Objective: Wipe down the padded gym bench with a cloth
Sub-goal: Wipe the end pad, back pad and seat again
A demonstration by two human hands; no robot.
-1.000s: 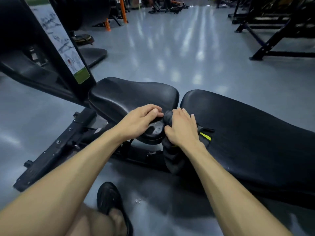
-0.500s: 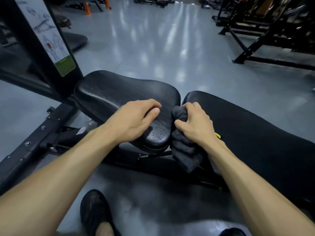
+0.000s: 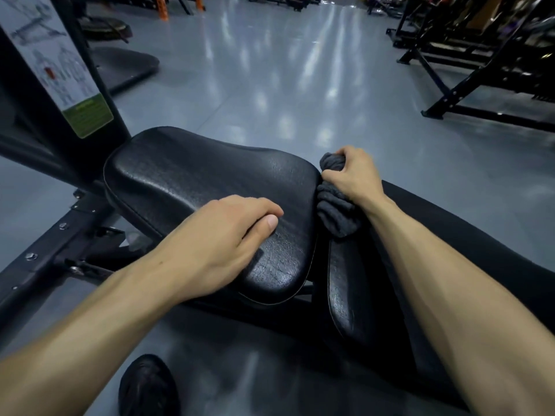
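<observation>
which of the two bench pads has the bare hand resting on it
The smaller seat pad on the left: the left hand rests on its near edge. The longer back pad has only the right hand gripping the grey cloth at the gap.

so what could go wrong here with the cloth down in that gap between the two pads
1. The cloth is bunched in the right hand and pushed into the narrow gap between the seat pad and the back pad; it may snag there, or fingers could get pinched.
2. Wadded like this, it likely touches only the pad edges, so the broad tops could be missed.
3. The left hand rests on the seat pad's glossy surface and might slip.
</observation>
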